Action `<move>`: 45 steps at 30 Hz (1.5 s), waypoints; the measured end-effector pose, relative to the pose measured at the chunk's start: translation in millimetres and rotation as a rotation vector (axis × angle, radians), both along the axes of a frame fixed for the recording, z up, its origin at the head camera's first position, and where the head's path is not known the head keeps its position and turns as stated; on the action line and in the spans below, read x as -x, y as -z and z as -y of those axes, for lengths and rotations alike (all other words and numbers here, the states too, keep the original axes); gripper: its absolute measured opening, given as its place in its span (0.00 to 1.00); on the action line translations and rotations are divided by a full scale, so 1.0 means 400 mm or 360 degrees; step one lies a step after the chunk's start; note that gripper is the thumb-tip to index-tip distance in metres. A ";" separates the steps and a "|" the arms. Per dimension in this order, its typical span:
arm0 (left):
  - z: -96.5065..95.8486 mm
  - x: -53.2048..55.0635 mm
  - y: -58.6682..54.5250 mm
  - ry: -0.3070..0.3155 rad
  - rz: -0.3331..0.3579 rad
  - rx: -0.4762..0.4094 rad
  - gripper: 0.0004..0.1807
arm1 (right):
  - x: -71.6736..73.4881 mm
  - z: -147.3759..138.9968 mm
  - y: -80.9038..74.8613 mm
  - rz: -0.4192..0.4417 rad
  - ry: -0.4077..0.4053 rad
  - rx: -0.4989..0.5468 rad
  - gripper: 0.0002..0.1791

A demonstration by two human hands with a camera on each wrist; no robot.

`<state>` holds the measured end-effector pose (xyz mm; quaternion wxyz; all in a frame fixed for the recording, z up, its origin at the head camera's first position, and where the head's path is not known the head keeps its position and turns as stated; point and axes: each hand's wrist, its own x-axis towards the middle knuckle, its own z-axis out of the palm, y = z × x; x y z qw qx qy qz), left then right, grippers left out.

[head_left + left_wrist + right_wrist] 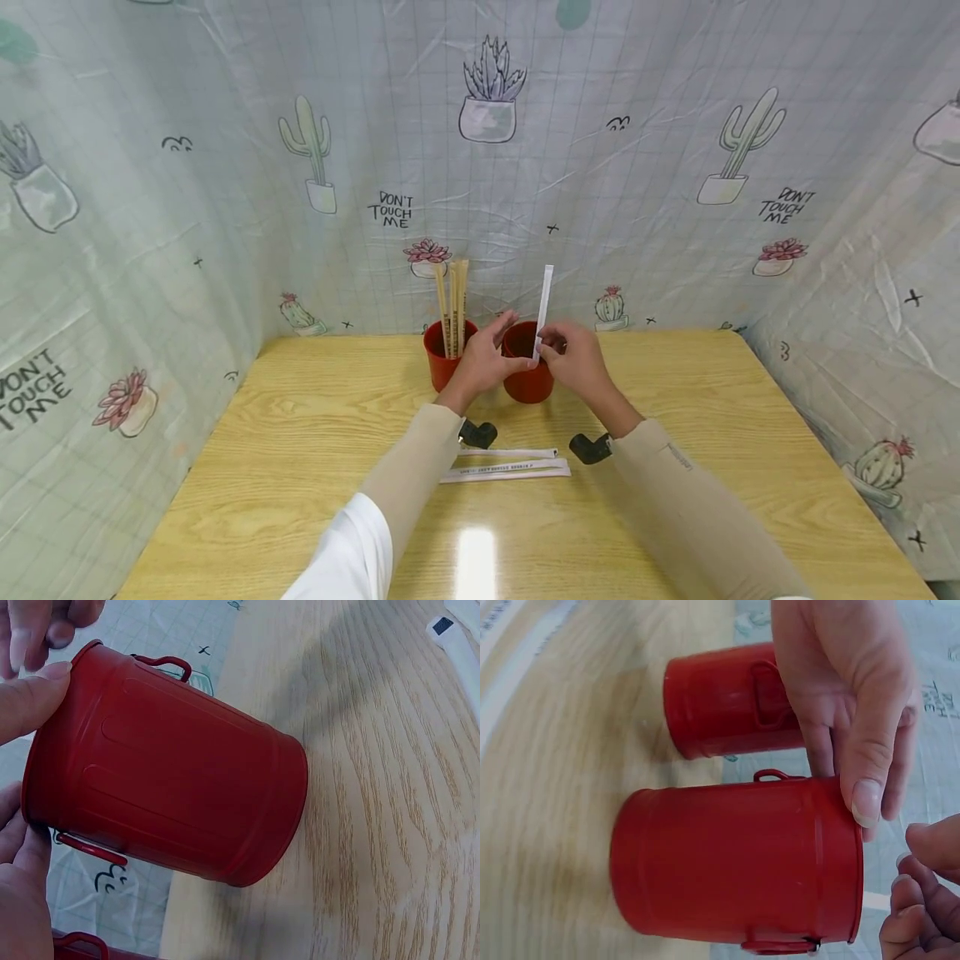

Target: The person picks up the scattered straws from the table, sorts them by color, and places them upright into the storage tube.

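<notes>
Two small red metal buckets with side handles stand side by side on the table. My left hand (pixel 482 360) holds the rim of the right bucket (pixel 529 387), its thumb on the near side and its fingers at the left. Above that bucket's mouth, my right hand (pixel 581 357) pinches a slim white paper-wrapped stick (pixel 546 292), which stands nearly upright. Its lower end shows in front of the rim; what kind of stick is inside the wrapper cannot be told. In the left bucket (pixel 438 372) stand several wooden chopsticks (pixel 453 304).
Several white paper-wrapped sticks (pixel 517 476) lie on the wooden table (pixel 300 467) in front of the buckets, partly hidden by the left forearm. Dark wrist cameras (pixel 591 448) sit under both wrists. A patterned cloth (pixel 390 125) hangs behind the buckets.
</notes>
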<state>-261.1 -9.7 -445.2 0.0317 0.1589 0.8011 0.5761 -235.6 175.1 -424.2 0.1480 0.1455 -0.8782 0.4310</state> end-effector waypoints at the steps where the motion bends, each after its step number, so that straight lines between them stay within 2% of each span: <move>1: 0.000 0.000 0.000 -0.0003 -0.0002 0.0002 0.52 | -0.008 -0.003 0.002 -0.0024 -0.0012 -0.0004 0.07; 5: 0.000 -0.001 -0.001 -0.0019 -0.0018 0.0022 0.52 | -0.048 -0.020 0.018 -0.0098 -0.0107 -0.0027 0.07; 9: 0.001 0.000 -0.004 -0.0036 -0.0029 0.0057 0.52 | -0.093 -0.033 0.045 -0.0125 -0.0263 -0.0116 0.07; 14: 0.002 0.005 -0.008 -0.0039 -0.0029 0.0070 0.52 | -0.143 -0.045 0.085 -0.0089 -0.0497 -0.0281 0.10; 18: 0.003 0.007 -0.011 -0.0043 -0.0021 0.0079 0.52 | -0.167 -0.055 0.118 -0.0035 -0.0638 -0.0347 0.11; 24: 0.001 0.009 -0.010 -0.0030 -0.0001 0.0069 0.52 | -0.180 -0.062 0.155 -0.0007 -0.0733 -0.0367 0.09; 30: -0.001 0.012 -0.013 -0.0043 -0.0008 0.0061 0.52 | -0.182 -0.054 0.173 0.0064 -0.0783 -0.0445 0.10; 40: -0.004 0.008 -0.008 -0.0041 -0.0029 0.0083 0.51 | -0.189 -0.045 0.181 0.0109 -0.0905 -0.0711 0.11; 45: -0.005 0.000 -0.003 -0.0040 -0.0020 0.0096 0.51 | -0.193 -0.042 0.171 0.0105 -0.0966 -0.0938 0.11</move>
